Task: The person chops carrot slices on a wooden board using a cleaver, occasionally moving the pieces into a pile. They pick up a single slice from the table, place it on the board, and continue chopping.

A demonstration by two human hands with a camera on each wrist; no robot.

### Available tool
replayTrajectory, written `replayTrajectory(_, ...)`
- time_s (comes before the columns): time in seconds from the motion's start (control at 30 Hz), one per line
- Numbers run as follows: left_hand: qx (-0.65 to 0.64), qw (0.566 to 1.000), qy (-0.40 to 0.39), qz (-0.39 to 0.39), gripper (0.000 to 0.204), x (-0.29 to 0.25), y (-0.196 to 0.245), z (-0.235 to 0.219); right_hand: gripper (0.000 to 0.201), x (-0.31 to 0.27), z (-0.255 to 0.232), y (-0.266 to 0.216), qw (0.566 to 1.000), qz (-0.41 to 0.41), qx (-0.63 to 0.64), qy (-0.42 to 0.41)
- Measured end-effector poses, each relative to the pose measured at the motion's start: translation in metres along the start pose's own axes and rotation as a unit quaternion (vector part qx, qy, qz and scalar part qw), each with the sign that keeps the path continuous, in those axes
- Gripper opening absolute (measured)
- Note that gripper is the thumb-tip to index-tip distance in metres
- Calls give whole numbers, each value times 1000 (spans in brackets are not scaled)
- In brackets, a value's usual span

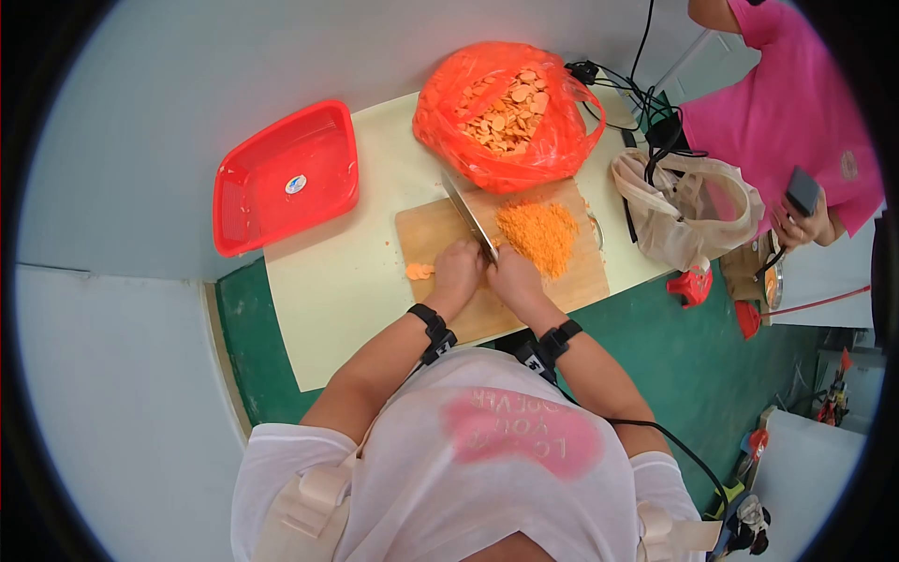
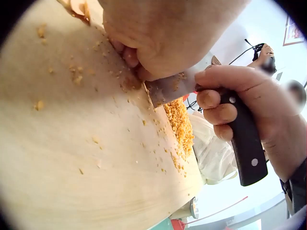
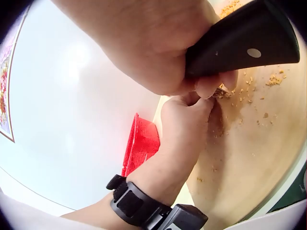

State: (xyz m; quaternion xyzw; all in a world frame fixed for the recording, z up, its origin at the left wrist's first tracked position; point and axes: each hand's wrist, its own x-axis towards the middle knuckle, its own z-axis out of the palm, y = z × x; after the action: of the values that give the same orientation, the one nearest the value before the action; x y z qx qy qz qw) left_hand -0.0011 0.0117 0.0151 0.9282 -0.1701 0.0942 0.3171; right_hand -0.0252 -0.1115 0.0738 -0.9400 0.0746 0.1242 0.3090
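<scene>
My right hand (image 1: 515, 275) grips the black handle (image 2: 247, 139) of a kitchen knife (image 1: 468, 217), its broad blade pointing away over the wooden cutting board (image 1: 426, 229). Right beside the blade, my left hand (image 1: 457, 272) is on the board with fingers curled down. A short row of carrot slices (image 1: 420, 272) sticks out from under its outer side; what lies beneath the fingers is hidden. On the board's right half lies a heap of finely chopped carrot (image 1: 538, 234). Small carrot crumbs (image 2: 76, 74) are scattered over the wood and cling to the blade.
A red plastic bag (image 1: 440, 140) full of carrot slices stands behind the board. To the left is a red basin (image 1: 323, 178). A cloth bag (image 1: 674, 225) and black cables (image 1: 646, 98) lie at the right, near a person in pink (image 1: 777, 112) holding a dark device (image 1: 803, 191).
</scene>
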Motion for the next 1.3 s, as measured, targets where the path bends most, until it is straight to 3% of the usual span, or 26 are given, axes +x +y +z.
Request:
replayTrajectory(0.27,-25,1000,3,19,7,-2,-8,5,21,-3,-3,12,998,-37,41,18)
replayTrajectory(0.7,-20,999,-23,16,9,0,-7,-3,23,5,3,13,999,-40,2,11)
replayTrajectory(0.8,-121,992,-22,25,12,-4,-17,-14,22,4,1,17,999,-43,17,11)
replayTrajectory(0.97,-166,984,46,-37,12,-15,-21,-59,21,-5,-13,6,999,-32,16,3)
replayTrajectory(1.3,-180,975,66,-117,10,-48,-39,-82,22,-3,-7,3,997,-55,-45,-4)
